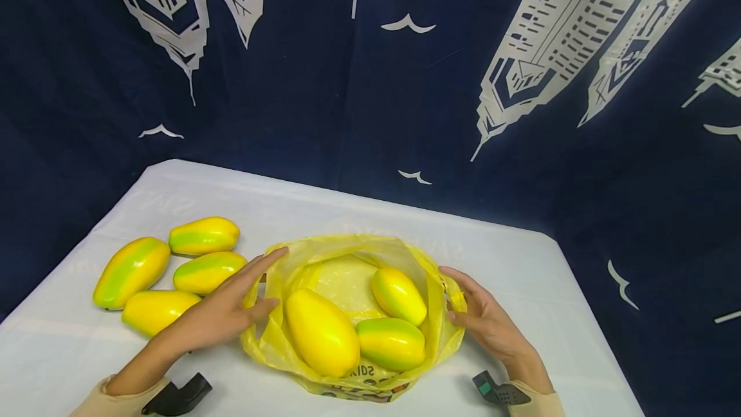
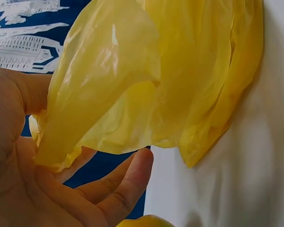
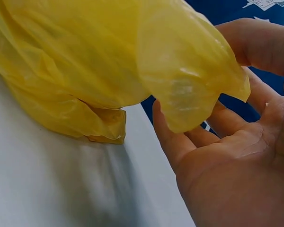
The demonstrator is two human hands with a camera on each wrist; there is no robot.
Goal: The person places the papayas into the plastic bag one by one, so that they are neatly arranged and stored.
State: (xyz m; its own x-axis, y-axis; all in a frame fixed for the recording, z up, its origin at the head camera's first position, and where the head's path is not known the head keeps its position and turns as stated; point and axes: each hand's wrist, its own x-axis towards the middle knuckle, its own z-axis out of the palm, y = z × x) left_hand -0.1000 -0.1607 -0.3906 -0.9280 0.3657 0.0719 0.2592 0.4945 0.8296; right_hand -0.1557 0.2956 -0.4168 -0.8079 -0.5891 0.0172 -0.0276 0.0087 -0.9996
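Observation:
A yellow plastic bag (image 1: 347,243) stands with its mouth spread wide. Three papayas are inside: a large yellow papaya (image 1: 321,333), a small yellow papaya (image 1: 399,296) and a greenish papaya (image 1: 391,343). My left hand (image 1: 222,314) is at the bag's left side, index fingertip on the rim and thumb spread below it. At the right side, my right hand (image 1: 489,317) touches the rim with index finger and thumb apart. Both wrist views show bag film draped between thumb and extended fingers, as with the left hand (image 2: 52,189) and the right hand (image 3: 232,165).
Several other papayas lie on the white tablecloth left of the bag, among them a far papaya (image 1: 204,235) and a leftmost papaya (image 1: 132,273). The left forearm overlaps a near papaya (image 1: 156,311). Behind the table hangs a dark blue curtain (image 1: 324,114) with white building prints.

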